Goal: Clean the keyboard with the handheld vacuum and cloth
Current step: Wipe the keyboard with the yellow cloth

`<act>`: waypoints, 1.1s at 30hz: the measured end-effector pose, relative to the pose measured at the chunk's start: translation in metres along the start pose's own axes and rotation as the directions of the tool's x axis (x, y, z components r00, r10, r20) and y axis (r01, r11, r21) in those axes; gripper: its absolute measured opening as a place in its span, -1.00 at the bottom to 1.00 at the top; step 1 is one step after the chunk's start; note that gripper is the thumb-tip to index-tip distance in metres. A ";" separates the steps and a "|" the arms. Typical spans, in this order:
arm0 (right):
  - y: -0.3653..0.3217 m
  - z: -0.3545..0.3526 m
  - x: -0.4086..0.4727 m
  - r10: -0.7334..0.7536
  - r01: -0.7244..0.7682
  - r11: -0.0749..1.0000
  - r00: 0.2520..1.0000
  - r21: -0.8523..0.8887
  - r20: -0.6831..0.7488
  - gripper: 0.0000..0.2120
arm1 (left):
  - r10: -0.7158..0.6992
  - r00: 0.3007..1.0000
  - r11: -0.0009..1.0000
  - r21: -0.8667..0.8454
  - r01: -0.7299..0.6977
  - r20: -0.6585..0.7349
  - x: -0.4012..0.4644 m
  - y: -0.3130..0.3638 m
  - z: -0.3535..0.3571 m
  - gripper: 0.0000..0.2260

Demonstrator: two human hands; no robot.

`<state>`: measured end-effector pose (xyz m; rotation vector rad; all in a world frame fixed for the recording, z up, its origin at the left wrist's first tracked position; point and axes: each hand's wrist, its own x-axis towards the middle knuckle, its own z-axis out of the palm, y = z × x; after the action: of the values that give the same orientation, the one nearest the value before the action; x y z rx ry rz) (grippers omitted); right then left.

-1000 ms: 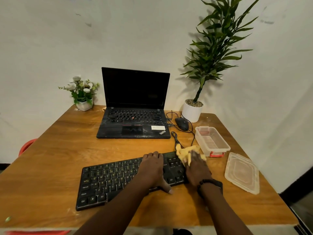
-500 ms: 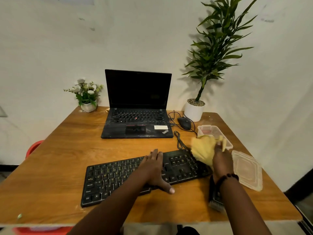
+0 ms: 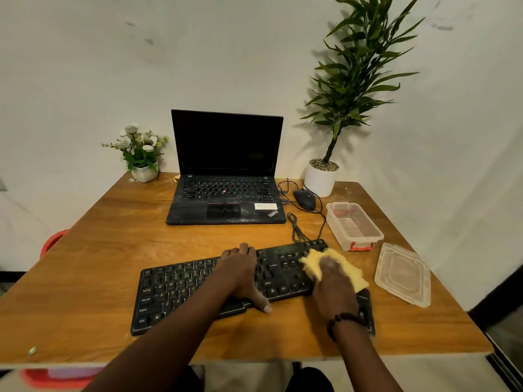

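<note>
A black keyboard (image 3: 184,284) lies at an angle on the wooden table (image 3: 99,250). My left hand (image 3: 240,273) rests flat on its middle, thumb on the front edge. My right hand (image 3: 334,287) presses a yellow cloth (image 3: 348,267) onto the keyboard's right end. A dark object (image 3: 366,306), possibly the handheld vacuum, lies on the table just right of my right wrist, partly hidden by it.
An open black laptop (image 3: 226,171) stands at the back, with a mouse (image 3: 304,199) and cables to its right. A clear plastic box (image 3: 353,224) and its lid (image 3: 403,274) sit at the right. A potted plant (image 3: 321,176) and a flower pot (image 3: 143,165) stand at the wall.
My right hand lifted the cloth off the keyboard's right end, then brought it back down onto the keys. My left hand stayed on the keyboard.
</note>
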<state>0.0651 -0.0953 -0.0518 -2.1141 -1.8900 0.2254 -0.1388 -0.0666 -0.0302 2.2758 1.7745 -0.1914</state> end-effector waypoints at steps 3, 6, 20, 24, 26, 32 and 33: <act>-0.016 0.001 -0.005 -0.034 0.031 0.998 0.998 0.052 0.046 -0.47 | 0.003 1.000 1.000 0.011 -0.003 -0.001 0.000 0.000 -0.001 0.26; -0.029 -0.017 -0.006 0.140 -0.131 0.853 0.990 0.505 0.020 -0.62 | 0.003 1.000 1.000 0.016 -0.003 0.002 -0.001 0.000 -0.001 0.25; -0.056 0.021 0.021 -0.466 0.456 0.880 0.883 0.136 0.056 -0.51 | 0.024 0.999 0.999 -0.025 -0.025 -0.044 -0.002 -0.005 0.003 0.33; -0.020 -0.003 0.052 -0.250 0.250 0.968 0.968 0.008 -0.031 -0.59 | 0.010 0.999 1.000 0.011 -0.009 -0.036 -0.005 -0.004 0.004 0.34; -0.032 0.000 0.048 -0.224 0.226 0.973 0.973 0.046 -0.049 -0.61 | 0.013 0.998 1.000 0.023 -0.011 -0.054 -0.004 -0.001 0.004 0.33; -0.037 0.001 0.049 -0.441 0.432 0.897 0.890 0.096 0.113 -0.62 | 0.029 0.999 0.999 0.035 -0.028 -0.043 -0.002 -0.002 0.000 0.33; -0.030 -0.005 0.058 -0.350 0.341 0.934 0.933 0.105 0.089 -0.65 | 0.027 0.999 0.999 0.035 -0.025 -0.041 -0.003 -0.002 0.001 0.33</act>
<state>0.0457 -0.0357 -0.0326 -1.7046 -2.2296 0.3404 -0.1417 -0.0687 -0.0308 2.3417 1.7739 -0.1726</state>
